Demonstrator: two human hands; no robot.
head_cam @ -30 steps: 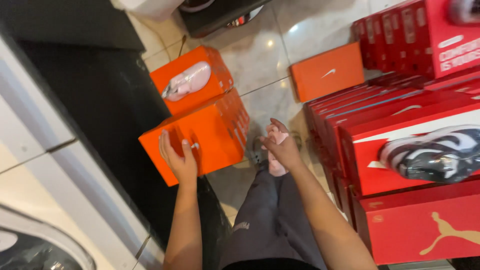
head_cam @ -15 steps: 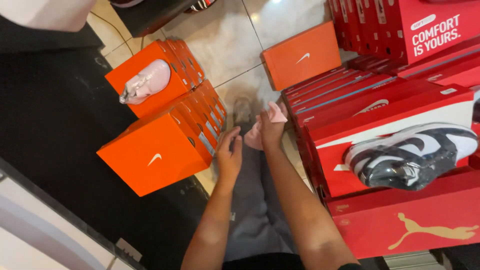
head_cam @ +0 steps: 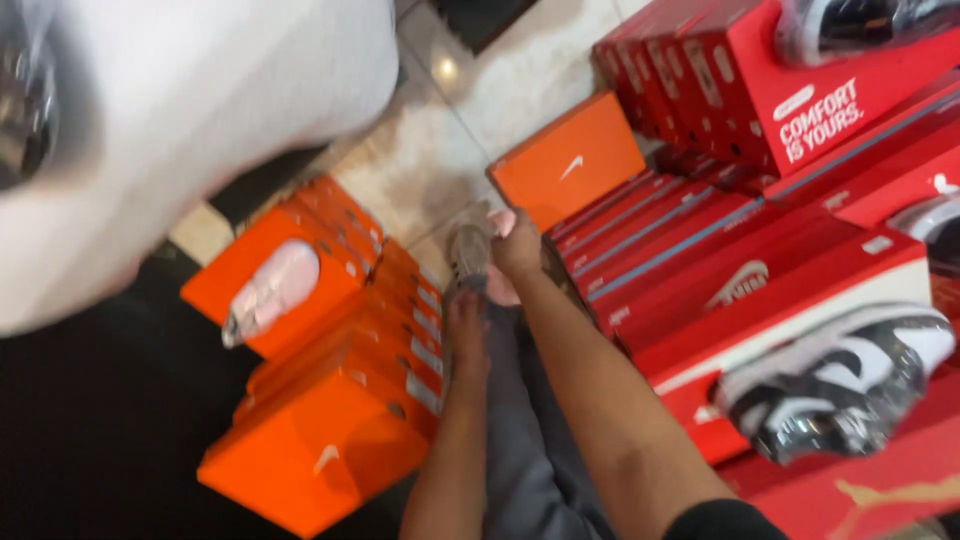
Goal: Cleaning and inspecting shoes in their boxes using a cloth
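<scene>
Right hand (head_cam: 517,243) reaches furthest forward, fingers curled on a beige worn shoe (head_cam: 470,252) just left; left hand (head_cam: 466,325) trails behind, grip unclear through blur.

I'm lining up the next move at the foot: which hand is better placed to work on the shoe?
Probably right. The right hand is already at the beige shoe, fingers against its side. The left hand rests lower on the grey trouser leg, apart from the shoe, beside the orange boxes.
</scene>
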